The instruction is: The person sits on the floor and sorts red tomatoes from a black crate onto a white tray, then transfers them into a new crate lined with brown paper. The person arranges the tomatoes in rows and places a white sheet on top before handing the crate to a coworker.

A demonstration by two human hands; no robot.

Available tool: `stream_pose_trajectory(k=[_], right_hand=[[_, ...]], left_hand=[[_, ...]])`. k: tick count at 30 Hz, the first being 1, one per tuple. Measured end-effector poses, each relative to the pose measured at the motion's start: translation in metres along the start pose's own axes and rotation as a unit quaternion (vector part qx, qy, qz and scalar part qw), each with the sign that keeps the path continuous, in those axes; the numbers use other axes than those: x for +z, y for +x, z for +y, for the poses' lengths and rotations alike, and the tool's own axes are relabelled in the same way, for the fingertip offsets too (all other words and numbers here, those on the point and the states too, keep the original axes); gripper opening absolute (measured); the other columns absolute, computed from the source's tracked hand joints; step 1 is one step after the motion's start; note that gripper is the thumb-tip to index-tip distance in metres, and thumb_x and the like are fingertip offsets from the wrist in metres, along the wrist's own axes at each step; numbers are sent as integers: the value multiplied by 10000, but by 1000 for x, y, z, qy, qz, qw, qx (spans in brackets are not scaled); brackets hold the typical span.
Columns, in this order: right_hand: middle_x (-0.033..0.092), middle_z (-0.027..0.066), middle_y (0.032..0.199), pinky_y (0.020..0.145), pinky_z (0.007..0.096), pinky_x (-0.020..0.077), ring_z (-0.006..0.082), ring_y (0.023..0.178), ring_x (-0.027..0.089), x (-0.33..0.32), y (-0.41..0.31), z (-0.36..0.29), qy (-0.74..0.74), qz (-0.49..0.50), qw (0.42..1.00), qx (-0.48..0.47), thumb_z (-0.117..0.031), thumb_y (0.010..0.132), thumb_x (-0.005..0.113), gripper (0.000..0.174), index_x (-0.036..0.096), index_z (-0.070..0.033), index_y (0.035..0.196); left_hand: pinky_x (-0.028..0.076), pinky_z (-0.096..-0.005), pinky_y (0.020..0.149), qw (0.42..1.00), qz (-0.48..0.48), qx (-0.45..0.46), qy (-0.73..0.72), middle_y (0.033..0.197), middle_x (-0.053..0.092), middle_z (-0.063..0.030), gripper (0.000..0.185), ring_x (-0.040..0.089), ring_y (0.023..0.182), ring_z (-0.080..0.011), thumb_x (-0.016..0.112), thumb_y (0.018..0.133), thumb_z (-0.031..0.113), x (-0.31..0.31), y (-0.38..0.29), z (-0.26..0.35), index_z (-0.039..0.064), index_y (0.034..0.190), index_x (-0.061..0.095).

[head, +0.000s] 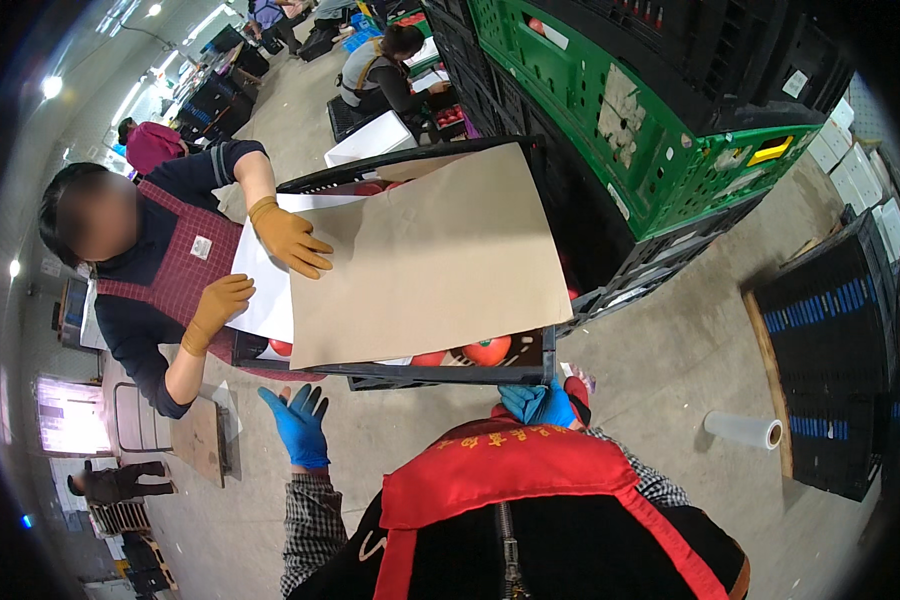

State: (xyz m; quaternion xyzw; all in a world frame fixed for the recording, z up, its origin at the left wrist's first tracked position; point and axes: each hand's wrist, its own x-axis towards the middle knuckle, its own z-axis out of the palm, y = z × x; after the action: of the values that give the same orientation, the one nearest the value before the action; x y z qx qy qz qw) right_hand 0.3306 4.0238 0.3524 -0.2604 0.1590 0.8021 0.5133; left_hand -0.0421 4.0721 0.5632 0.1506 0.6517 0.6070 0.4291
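Note:
My left hand point(300, 427), in a blue glove, is raised palm up with its fingers spread, below the near left corner of a black plastic crate point(450, 375). My right hand point(538, 403), also blue-gloved, is at the crate's near right corner; its fingers look curled, and whether they grip the rim cannot be told. A brown cardboard sheet point(435, 262) lies over most of the crate, with a white sheet point(261, 300) under its left part. Red tomatoes point(487, 351) show along the near side. A co-worker's orange-gloved hand point(292, 240) rests on the cardboard; the other is near the white sheet.
Stacked green point(645, 150) and black crates rise at the right, close behind the crate. Farther right are a black crate stack point(832, 360) and a roll of clear film point(742, 430) on the floor. A seated person point(382, 75) works beyond; a flat cart point(199, 442) stands left.

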Motion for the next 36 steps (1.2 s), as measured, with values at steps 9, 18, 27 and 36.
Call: stream_pose_trajectory(k=[9, 18, 27, 36], right_hand=[[407, 308, 1469, 1148, 549, 321, 452, 1362, 412, 11, -3, 18, 114, 75, 990, -44, -616, 1003, 301, 819, 340, 65, 1455], [504, 247, 1418, 1096, 528, 411, 412, 1308, 499, -13, 10, 22, 107, 34, 993, -24, -539, 1029, 269, 704, 409, 23, 1427], [495, 223, 1433, 1100, 559, 394, 418, 1308, 489, 8, 5, 25, 162, 80, 982, -55, -507, 1037, 294, 653, 423, 1, 1425], [638, 176, 1256, 1046, 543, 446, 356, 1154, 601, 9, 22, 18, 228, 10, 972, -60, -331, 1008, 398, 430, 632, -22, 1194]], left_hand=[[416, -561, 1019, 989, -125, -79, -21, 1466, 414, -198, 892, 492, 1263, -394, 544, 846, 736, -7, 78, 7, 165, 1496, 326], [440, -518, 1027, 948, -236, -164, -133, 1373, 523, -142, 783, 537, 1199, -320, 606, 883, 639, 1, 93, 10, 85, 1413, 443], [463, -512, 1009, 961, -203, -183, -43, 1256, 580, -206, 466, 572, 1150, -346, 573, 886, 298, -2, 100, 24, -1, 1242, 547], [484, -544, 994, 963, -216, -159, -13, 1253, 611, -180, 439, 585, 1167, -368, 511, 850, 219, -17, 111, 21, 12, 1229, 588]])
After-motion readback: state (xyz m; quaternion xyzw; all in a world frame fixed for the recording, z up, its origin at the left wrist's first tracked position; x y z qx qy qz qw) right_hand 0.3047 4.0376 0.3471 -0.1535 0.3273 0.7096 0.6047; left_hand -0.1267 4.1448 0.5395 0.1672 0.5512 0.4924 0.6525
